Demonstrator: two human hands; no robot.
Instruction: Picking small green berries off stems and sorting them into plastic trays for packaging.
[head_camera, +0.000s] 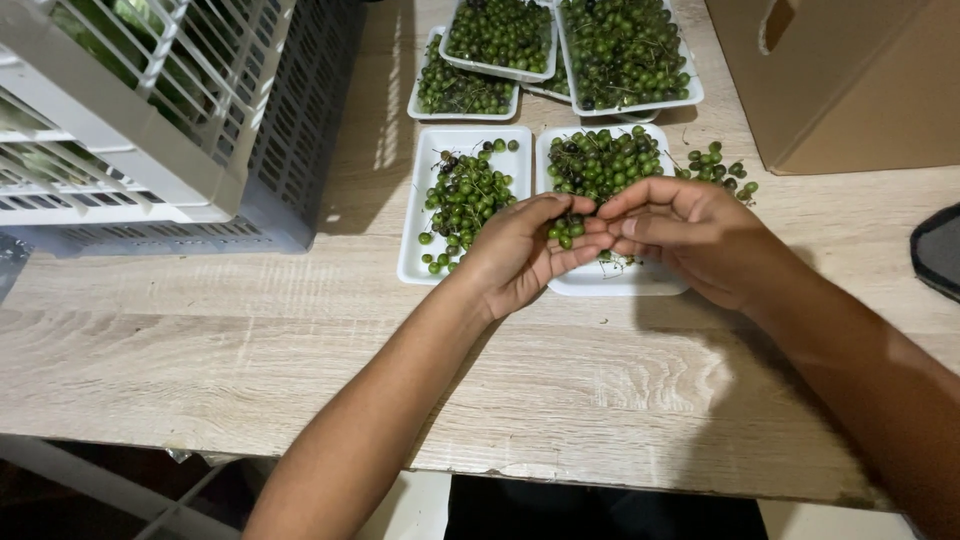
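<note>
At the near edge of a pale wooden table (560, 400), the left hand (515, 255) and right hand (690, 235) meet, fingertips pinched on a cluster of small green berries (566, 232) over a white foam tray (625, 280). Beyond lie more filled trays (462, 92); a brown cardboard box (850, 80) stands far right, a grey plastic crate (290, 150) far left.

Small round green berries (566, 232) on thin stems lay heaped in a white tray (640, 282), some pinched between fingers (590, 226).
</note>
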